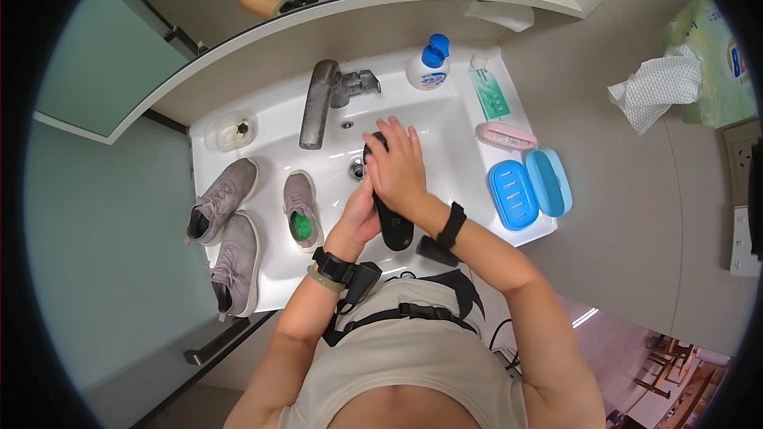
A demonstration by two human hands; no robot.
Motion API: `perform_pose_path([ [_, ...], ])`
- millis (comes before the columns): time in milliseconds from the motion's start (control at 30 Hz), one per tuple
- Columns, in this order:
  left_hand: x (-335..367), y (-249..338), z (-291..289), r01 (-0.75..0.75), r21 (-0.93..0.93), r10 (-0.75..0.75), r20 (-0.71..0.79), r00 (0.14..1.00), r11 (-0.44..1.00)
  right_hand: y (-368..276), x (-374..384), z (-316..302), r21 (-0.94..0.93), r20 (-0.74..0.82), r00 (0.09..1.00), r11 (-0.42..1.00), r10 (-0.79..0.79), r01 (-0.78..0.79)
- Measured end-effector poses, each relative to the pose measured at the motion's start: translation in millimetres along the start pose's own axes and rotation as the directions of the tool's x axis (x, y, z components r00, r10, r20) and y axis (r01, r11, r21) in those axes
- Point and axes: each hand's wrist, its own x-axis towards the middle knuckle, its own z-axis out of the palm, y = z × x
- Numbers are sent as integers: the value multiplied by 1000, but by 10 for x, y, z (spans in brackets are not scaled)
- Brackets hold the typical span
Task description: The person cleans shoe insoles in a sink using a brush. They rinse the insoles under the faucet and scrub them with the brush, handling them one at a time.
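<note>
A long black shoe insole [396,232] is held over the white sink basin, near its drain. My left hand [362,214] grips it along the left edge, with part of the fingers hidden behind it. My right hand [396,168] lies across its upper part, fingers stretched out and slightly spread. In the basin, left of my hands, stands a greyish-pink shoe [299,195] with a green patch inside. Two similar shoes, one farther [225,197] and one nearer [238,262], rest on the sink's left side.
A grey faucet [319,103] rises behind the basin. Along the rim are a clear dish [230,131], a white bottle with a blue cap [429,67], a green-and-white tube [489,94], a pink brush [509,136] and an opened blue soap box [514,195]. A tissue pack [715,71] hangs at right.
</note>
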Motion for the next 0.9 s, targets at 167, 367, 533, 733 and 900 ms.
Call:
perform_pose_path([
  [167,-11,-2,114,-83,-146,96,86,992,986,59,-296,-20,207,54,987,968,-153,139],
  [367,-8,-67,61,-20,25,22,-47,999,999,197,-164,87,279,25,978,938,207,-206],
  [533,-19,-68,59,-2,330,6,-13,1000,944,579,-147,326,428,-23,796,725,605,-540],
  [733,-10,-6,85,-60,351,98,-91,991,935,1083,-498,-137,176,6,821,807,572,-563],
  [900,68,5,162,83,64,-80,-39,996,995,1336,-970,-861,-324,44,797,763,603,-559],
])
